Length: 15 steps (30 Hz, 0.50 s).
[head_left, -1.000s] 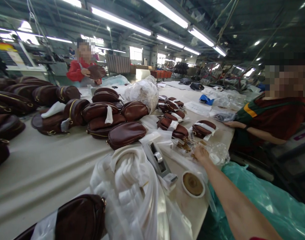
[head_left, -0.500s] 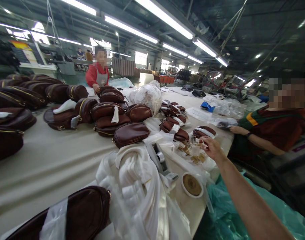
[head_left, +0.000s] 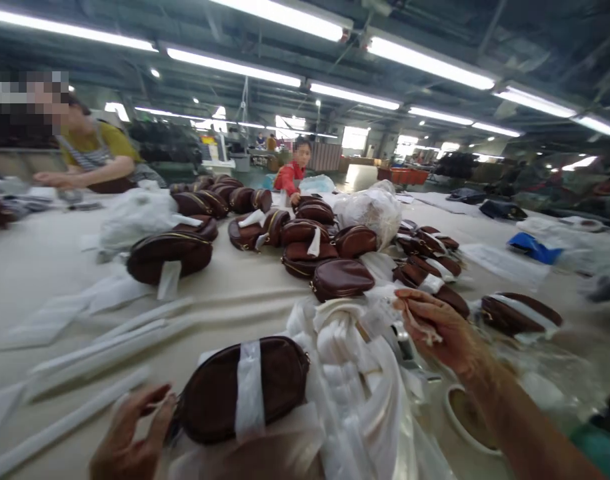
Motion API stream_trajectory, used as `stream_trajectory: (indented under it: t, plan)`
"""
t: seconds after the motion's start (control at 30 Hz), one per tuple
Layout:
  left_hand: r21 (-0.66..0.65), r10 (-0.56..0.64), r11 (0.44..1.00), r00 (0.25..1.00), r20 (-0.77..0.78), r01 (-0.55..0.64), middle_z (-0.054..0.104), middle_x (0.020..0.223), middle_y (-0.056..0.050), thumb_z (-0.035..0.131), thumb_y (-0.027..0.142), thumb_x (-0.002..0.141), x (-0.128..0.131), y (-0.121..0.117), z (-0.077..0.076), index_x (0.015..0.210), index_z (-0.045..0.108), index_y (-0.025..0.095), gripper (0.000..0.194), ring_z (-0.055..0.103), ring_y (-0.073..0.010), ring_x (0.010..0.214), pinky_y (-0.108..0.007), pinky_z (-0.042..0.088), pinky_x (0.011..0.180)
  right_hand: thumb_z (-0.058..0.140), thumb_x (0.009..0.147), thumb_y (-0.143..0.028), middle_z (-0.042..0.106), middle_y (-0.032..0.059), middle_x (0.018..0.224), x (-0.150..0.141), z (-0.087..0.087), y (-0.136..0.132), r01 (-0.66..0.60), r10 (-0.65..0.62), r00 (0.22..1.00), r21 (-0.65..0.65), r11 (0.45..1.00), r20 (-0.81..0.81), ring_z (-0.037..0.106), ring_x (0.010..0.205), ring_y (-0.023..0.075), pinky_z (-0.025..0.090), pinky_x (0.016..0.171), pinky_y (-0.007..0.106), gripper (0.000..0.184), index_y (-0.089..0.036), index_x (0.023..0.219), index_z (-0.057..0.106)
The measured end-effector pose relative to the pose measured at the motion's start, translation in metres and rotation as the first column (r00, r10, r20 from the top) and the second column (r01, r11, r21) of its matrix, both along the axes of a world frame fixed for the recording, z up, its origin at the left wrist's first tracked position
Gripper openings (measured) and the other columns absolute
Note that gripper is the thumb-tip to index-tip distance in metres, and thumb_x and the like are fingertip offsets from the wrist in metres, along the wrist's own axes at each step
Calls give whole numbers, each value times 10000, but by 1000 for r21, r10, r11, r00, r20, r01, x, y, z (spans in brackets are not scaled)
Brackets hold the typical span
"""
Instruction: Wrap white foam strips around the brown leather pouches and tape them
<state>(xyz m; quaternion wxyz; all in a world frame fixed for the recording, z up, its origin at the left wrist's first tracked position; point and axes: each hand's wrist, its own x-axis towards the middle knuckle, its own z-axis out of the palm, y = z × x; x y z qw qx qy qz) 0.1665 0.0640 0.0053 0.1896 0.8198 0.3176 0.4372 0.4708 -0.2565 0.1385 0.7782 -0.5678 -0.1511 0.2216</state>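
My left hand (head_left: 129, 437) is at the bottom left, fingers curled against the left end of a brown leather pouch (head_left: 239, 393) that has a white paper band round it. My right hand (head_left: 442, 327) hovers over a heap of white paper strips (head_left: 357, 373), fingers pinched on a small pale piece that I cannot name. A tape dispenser (head_left: 407, 347) is partly hidden behind that hand.
Many brown pouches (head_left: 329, 257) lie across the cloth-covered table (head_left: 235, 300), with a stuffed clear bag (head_left: 372, 210) among them. Long white strips (head_left: 99, 340) lie at the left. A small round dish (head_left: 467, 417) sits near the right edge. Other people work at the far side.
The view has swung to the left. My right hand came back from the small parts near the table edge holding a small piece. My left hand has come into view at the banded pouch.
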Motion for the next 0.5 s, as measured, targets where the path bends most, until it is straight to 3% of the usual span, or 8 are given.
stream_trajectory:
  t: [0.03,0.1,0.2,0.3,0.43,0.5]
  plan:
    - [67,-28,997,998,51,25,623,853,10,522,460,851,1,-5,6,923,593,233,248,597,-151,620,-222,474,444,748,561,-255,652,33,689,-9,0,13,-43,43,999,3,999,-10,265,363,2,197,335,159,244,-186,792,713]
    - [204,-193,964,977,89,172,626,864,-7,530,329,865,9,-21,23,939,589,215,149,617,-136,693,-229,540,624,763,578,-253,690,68,760,-29,-3,40,-158,158,986,8,987,-50,309,375,7,232,354,165,266,-183,831,723]
    - [332,-416,862,909,31,383,627,998,-73,493,196,872,30,-51,53,1057,564,178,200,616,-153,924,-221,536,776,774,597,-252,708,107,848,-61,-13,80,-347,345,929,14,938,-132,371,392,10,256,385,164,290,-169,872,729]
    - [449,-430,805,903,-4,386,568,1165,-121,489,132,863,49,-69,70,1150,552,178,297,552,-188,1084,-281,516,877,749,594,-209,709,109,901,-93,-26,113,-483,484,857,50,874,-175,395,382,7,252,388,161,306,-176,898,732]
    - [562,-393,761,919,0,325,607,1121,-52,517,131,870,51,-76,63,1054,632,265,256,565,-171,1057,-277,493,908,636,565,-118,699,51,868,-126,-42,138,-627,635,744,109,771,-208,391,351,5,241,349,155,385,-168,936,723]
    - [505,-395,803,917,50,318,664,1015,-1,515,107,855,45,-72,49,964,669,295,267,605,-154,988,-262,488,914,609,532,-95,687,33,814,-133,-53,145,-662,668,706,117,740,-234,398,352,11,253,345,153,423,-149,937,719]
